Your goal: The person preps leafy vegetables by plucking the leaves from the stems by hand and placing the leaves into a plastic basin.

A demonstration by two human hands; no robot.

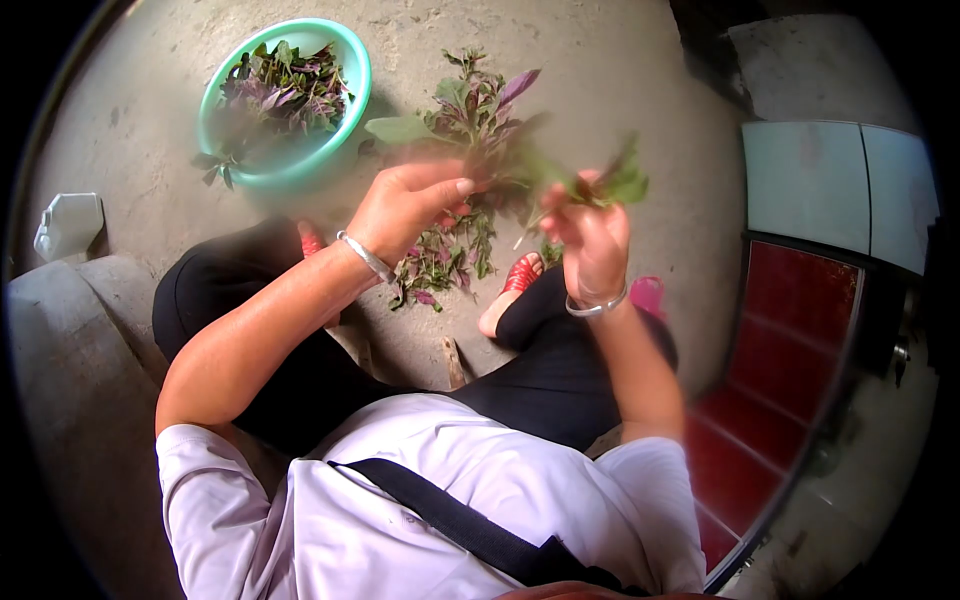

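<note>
My left hand (415,205), a silver bangle at its wrist, is closed around a bunch of leafy greens (478,110) with green and purple leaves, partly smeared by motion. To its right, my right hand (592,245) pinches a green leafy sprig (625,183), a thin stem hanging below the fingers. It too wears a bangle. Beneath both hands, a loose pile of purple-green leaves (440,262) lies on the concrete floor between my feet. A turquoise basin (362,75) at the upper left holds more of these leaves, some drooping over its near rim.
Red sandals (522,272) are on my feet, close to the leaf pile. A white plastic container (70,225) stands at the far left. Something pink (648,293) lies beside my right knee. Red tiles (790,330) and pale tiled blocks (805,180) border the right side.
</note>
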